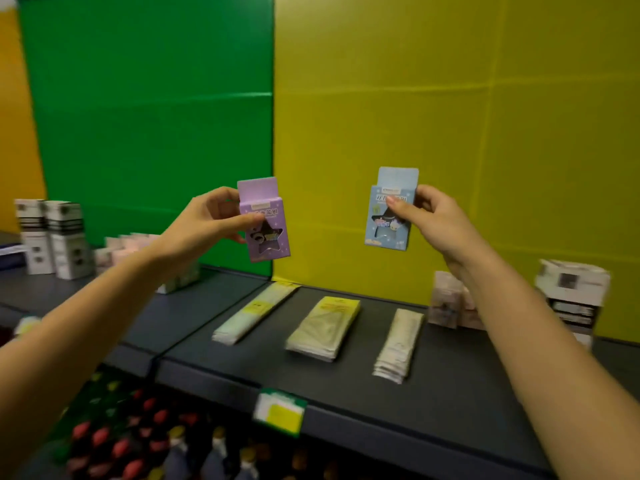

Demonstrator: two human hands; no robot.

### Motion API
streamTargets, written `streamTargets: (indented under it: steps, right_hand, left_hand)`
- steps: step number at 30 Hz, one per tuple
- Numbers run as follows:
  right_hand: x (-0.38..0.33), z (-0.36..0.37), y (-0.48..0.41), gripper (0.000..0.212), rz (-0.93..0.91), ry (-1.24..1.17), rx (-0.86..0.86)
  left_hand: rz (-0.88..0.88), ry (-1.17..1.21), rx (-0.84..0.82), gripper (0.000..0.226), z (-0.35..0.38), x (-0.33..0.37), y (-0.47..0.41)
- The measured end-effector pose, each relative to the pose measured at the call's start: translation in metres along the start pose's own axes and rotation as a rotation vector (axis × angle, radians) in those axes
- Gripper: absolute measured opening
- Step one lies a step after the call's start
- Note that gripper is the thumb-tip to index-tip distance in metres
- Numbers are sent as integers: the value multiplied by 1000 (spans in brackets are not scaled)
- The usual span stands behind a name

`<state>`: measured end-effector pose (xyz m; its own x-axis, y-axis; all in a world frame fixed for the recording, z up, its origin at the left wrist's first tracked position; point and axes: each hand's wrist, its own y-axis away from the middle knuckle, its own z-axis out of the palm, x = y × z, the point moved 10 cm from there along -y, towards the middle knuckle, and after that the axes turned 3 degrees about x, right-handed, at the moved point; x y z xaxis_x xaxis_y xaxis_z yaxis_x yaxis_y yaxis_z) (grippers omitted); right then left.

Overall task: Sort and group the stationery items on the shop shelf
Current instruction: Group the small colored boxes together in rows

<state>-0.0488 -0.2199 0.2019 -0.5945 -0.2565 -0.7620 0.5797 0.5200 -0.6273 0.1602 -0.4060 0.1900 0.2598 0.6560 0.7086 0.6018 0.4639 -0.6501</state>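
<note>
Both arms are raised in front of the shelf, each hand holding up a small carton; the left hand (211,216) pinches a purple box (265,220) with a star-shaped window, thumb across its front and fingers behind, against the green back panel (149,116); the right hand (433,216) grips a pale blue box (391,209) of the same kind, thumb on the face and fingers curled round its right edge, in front of the yellow panel (485,116); the two boxes hang upright in the air, well apart and clear above the dark shelf (450,393); on it lie three flat stacks of packets (323,329) side by side, running front to back; white boxes (52,237) stand at the far left, another blurred white stack (571,292) at the far right; a green and yellow price tag (280,412) sits on the shelf's front edge; below, rows of red-topped items (121,441) are too blurred to tell
</note>
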Motion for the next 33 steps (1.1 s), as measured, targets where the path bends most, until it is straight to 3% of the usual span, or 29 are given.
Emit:
streamTargets:
  steps: [6, 12, 15, 24, 33]
  right_hand:
    - [11, 141, 25, 12, 82, -61, -135]
    - [11, 246, 31, 14, 176, -67, -230]
    - [12, 295, 26, 25, 194, -35, -278]
    - [43, 406, -8, 44, 210, 152, -429]
    - [79, 453, -36, 38, 213, 341, -478]
  left_hand:
    - [-120, -90, 38, 25, -130, -38, 54]
    - [-209, -128, 74, 57, -220, -70, 88]
    - [-224, -170, 99, 34, -251, -90, 93]
    - [-284, -246, 22, 30, -297, -180, 71]
    - [-251, -339, -227, 39, -297, -248, 8]
